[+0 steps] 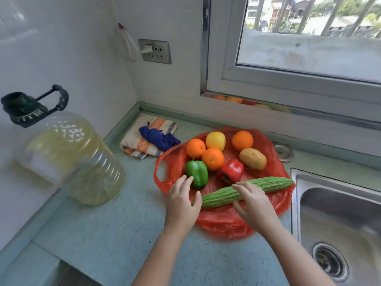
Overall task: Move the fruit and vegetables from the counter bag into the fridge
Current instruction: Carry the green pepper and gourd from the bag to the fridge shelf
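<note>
On the tabletop (pixel 115 230), both hands open: left hand (pixel 182 203) by green pepper (pixel 196 174), right hand (pixel 252 203) cupping bitter gourd (pixel 245 190) on flattened red bag (pixel 224 223), nothing gripped yet.

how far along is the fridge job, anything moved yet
Nothing looks moved: three oranges, yellow apple, potato and both peppers lie on the opened red bag. In hand: left hand and right hand closing around the bitter gourd. Everything remains; no fridge in view.
</note>
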